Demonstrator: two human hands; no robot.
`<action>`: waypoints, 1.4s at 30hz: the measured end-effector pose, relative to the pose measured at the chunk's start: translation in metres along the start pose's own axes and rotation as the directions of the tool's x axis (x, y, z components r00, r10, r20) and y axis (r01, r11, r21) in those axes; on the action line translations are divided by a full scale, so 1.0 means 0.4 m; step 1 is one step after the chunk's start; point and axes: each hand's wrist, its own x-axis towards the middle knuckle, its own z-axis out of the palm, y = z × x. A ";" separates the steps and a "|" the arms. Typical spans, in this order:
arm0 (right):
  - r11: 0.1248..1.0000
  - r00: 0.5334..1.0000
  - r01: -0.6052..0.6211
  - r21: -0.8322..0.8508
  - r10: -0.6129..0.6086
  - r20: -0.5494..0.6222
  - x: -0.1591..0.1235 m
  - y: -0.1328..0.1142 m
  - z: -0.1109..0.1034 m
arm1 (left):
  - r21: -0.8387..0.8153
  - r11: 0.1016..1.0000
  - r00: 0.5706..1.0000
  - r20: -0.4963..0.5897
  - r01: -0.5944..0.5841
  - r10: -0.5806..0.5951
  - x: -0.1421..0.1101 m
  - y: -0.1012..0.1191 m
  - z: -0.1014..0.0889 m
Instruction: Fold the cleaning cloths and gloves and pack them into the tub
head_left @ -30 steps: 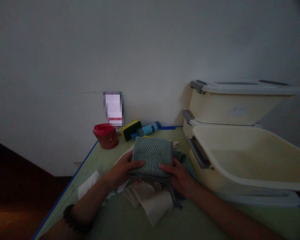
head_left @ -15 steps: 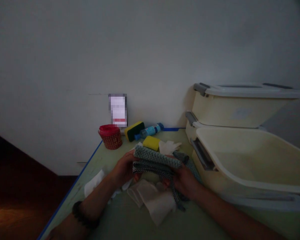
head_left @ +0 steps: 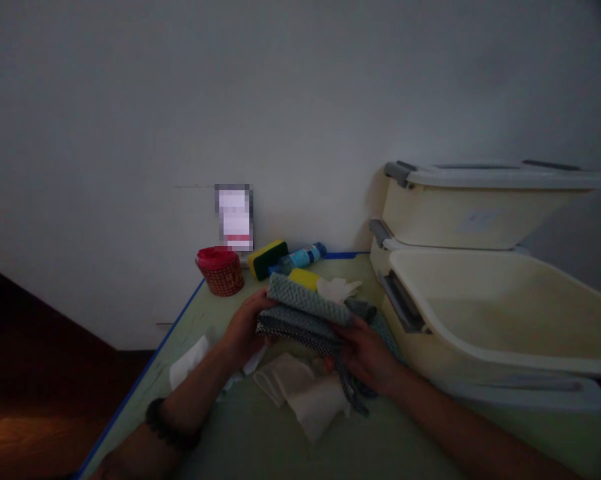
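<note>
Between my two hands is a folded grey-green knitted cloth (head_left: 305,303), held above the table with its layers facing me. My left hand (head_left: 247,327) grips its left end, and my right hand (head_left: 365,353) is closed around the right end. A loose strip of the cloth hangs down below my right hand. Under it a beige cloth (head_left: 305,393) lies crumpled on the table. Another grey-green cloth (head_left: 385,333) lies partly hidden behind my right hand. A white cloth (head_left: 190,360) rests left of my left forearm.
Behind the cloth lie a yellow sponge (head_left: 304,279), a white glove-like cloth (head_left: 337,289), a yellow-green scrub sponge (head_left: 267,260) and a blue bottle (head_left: 303,257). A red basket (head_left: 221,273) stands at the left edge. Cream storage bins (head_left: 410,360) fill the right side, one open.
The folded cloth has risen slightly and tilted, so its top fold stands farther from the layers below. Both hands keep their hold on it.
</note>
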 end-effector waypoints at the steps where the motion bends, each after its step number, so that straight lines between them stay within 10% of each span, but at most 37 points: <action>1: 1.000 1.000 -0.003 -0.015 0.004 0.024 0.000 0.001 -0.001 | -0.012 1.000 1.000 0.008 -0.013 0.013 0.000 0.000 -0.001; 14: 1.000 0.985 0.014 -0.027 -0.009 0.169 -0.008 -0.020 0.007 | 0.011 0.995 0.987 0.130 -0.102 0.099 -0.002 0.006 -0.017; 19: 0.946 0.985 0.169 -0.275 -0.156 0.070 -0.015 -0.007 -0.001 | 0.156 0.927 0.940 0.088 -0.340 0.330 0.014 -0.022 -0.022; 27: 0.917 0.996 0.075 -0.391 -0.091 -0.021 -0.017 -0.002 0.012 | -0.045 0.965 0.966 0.012 -0.257 0.258 0.012 -0.023 0.001; 42: 0.576 0.991 0.107 -0.810 -0.127 0.041 -0.025 0.016 0.014 | 0.125 0.924 0.921 -0.106 -0.362 0.375 0.005 -0.021 0.019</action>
